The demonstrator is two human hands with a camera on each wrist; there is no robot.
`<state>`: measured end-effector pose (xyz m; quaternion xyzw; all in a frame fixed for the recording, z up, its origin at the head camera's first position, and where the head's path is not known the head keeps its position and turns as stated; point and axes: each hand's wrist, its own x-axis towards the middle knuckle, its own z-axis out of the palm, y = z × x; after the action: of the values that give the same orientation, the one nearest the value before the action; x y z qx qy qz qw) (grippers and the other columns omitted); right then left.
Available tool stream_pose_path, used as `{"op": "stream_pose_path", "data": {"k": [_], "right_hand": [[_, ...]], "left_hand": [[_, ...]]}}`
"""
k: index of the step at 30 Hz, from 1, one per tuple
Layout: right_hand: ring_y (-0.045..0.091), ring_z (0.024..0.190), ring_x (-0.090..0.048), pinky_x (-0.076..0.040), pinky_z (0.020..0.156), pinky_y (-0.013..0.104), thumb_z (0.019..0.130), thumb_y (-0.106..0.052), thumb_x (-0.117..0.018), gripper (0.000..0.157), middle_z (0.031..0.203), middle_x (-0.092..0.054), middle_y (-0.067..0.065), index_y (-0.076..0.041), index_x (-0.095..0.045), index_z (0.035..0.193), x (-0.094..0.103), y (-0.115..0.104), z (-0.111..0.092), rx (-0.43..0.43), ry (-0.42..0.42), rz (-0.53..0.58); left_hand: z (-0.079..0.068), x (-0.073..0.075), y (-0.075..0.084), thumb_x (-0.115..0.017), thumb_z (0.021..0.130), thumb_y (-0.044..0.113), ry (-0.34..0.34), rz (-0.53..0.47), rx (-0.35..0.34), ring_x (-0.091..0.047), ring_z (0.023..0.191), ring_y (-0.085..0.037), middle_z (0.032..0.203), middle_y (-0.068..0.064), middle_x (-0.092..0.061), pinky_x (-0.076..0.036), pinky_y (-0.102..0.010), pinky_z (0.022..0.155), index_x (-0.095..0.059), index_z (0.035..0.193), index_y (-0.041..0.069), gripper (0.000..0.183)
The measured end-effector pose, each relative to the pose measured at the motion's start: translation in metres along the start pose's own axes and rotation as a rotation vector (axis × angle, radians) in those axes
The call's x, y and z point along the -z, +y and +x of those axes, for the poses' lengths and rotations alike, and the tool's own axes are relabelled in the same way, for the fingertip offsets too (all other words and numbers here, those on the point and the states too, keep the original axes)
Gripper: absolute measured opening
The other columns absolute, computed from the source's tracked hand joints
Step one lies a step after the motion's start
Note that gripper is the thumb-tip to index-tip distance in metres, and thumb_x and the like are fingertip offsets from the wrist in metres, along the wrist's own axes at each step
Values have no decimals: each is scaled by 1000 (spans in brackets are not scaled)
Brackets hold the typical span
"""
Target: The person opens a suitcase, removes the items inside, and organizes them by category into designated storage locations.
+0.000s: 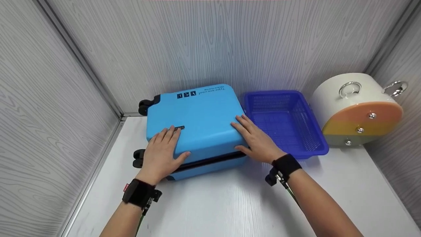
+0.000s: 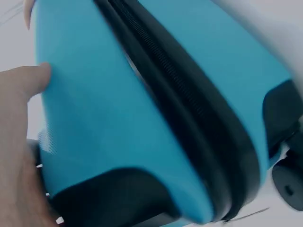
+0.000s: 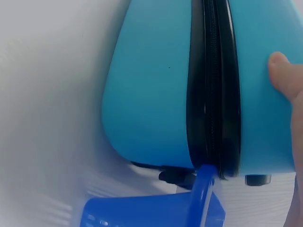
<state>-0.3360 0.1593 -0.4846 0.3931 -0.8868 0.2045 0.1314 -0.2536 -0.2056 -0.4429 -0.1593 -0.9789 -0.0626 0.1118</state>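
Your white bench (image 1: 210, 210) carries everything here. One blue hard-shell suitcase (image 1: 204, 112) lies flat at its back left, broad face up and zipper seam (image 3: 213, 94) along the side toward you, presumably because that is its steadiest pose. To its right are one striped drum-shaped drawer chest (image 1: 355, 113), well apart, and one blue plastic basket (image 1: 310, 117) in between, just beside the suitcase (whether they touch is hard to tell). Both seem set aside to leave the suitcase within reach. Your left hand (image 1: 162, 156) and right hand (image 1: 258, 141) rest on its two ends, fingers extended and gripping nothing, thumbs toward the near edge; spread like this, they probably share the pressure evenly and keep it from sliding. Count two black wrist straps (image 1: 139, 194), one per wrist; two black caster units (image 1: 143, 108) in the head view; two ring handles (image 1: 350, 83) and three silver knobs (image 1: 372, 116) on the chest.
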Motion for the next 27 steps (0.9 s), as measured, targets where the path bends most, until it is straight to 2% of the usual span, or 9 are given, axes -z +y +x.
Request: {"op": "stream_pose_path", "data": {"k": [6, 10, 12, 15, 18, 20, 22, 24, 27], "right_hand": [[25, 160, -5, -30, 121, 53, 102, -36, -67, 82, 174, -9, 7, -23, -19, 168, 2, 10, 0, -38, -2, -46], [25, 159, -9, -30, 121, 51, 102, -34, -67, 82, 174, -10, 7, -23, -19, 168, 6, 13, 1, -74, -8, -79], [25, 159, -11, -31, 121, 51, 102, -32, -67, 82, 174, -11, 7, -22, -20, 168, 7, 13, 2, -96, -11, -89], [26, 159, -12, -35, 118, 52, 102, -29, -68, 82, 174, -10, 9, -21, -19, 168, 6, 10, 3, -125, -10, -93], [27, 159, -12, -38, 116, 53, 103, -27, -68, 82, 174, -9, 9, -20, -18, 168, 4, 8, 4, -139, -2, -87], [27, 159, -11, -39, 115, 53, 103, -26, -68, 83, 174, -7, 9, -20, -17, 168, 3, 7, 5, -146, 4, -84], [27, 159, -10, -40, 114, 53, 103, -25, -67, 83, 174, -6, 8, -20, -16, 168, 2, 6, 6, -156, 7, -84], [27, 159, -9, -40, 115, 52, 103, -24, -67, 83, 174, -4, 9, -19, -15, 168, 1, 4, 7, -167, 3, -86], [28, 159, -5, -35, 118, 52, 105, -24, -65, 83, 174, -1, 12, -17, -12, 168, 0, -3, 8, -202, -22, -83]], "left_hand": [[-4, 14, 9, -60, 101, 55, -41, -22, -33, -34, 149, -40, 165, -18, -35, -30, -59, 119, -38, 161, 10, 78], [-7, 28, 10, -57, 102, 55, -96, -108, -63, -37, 146, -41, 164, -16, -37, -31, -61, 117, -44, 159, 13, 72], [-9, 35, 5, -55, 104, 56, -126, -177, -76, -38, 146, -40, 163, -13, -39, -31, -61, 117, -47, 157, 14, 68], [-9, 42, -11, -49, 108, 50, -155, -319, -67, -34, 149, -37, 163, -7, -41, -27, -62, 119, -47, 158, 18, 60], [-4, 43, -36, -42, 112, 35, -138, -406, -57, -24, 155, -36, 166, -6, -35, -18, -59, 123, -41, 160, 18, 51], [0, 41, -54, -35, 112, 24, -107, -397, -51, -16, 157, -36, 169, -9, -28, -11, -57, 125, -37, 162, 15, 50], [1, 38, -71, -31, 109, 15, -80, -365, -35, -13, 157, -38, 170, -13, -24, -9, -56, 126, -35, 162, 11, 53], [1, 32, -84, -28, 107, 11, -77, -352, -3, -10, 158, -39, 170, -14, -21, -10, -56, 126, -33, 163, 9, 55], [-3, 23, -97, -26, 107, 11, -101, -377, 45, -6, 158, -37, 171, -13, -17, -10, -58, 125, -30, 164, 9, 57]]}}
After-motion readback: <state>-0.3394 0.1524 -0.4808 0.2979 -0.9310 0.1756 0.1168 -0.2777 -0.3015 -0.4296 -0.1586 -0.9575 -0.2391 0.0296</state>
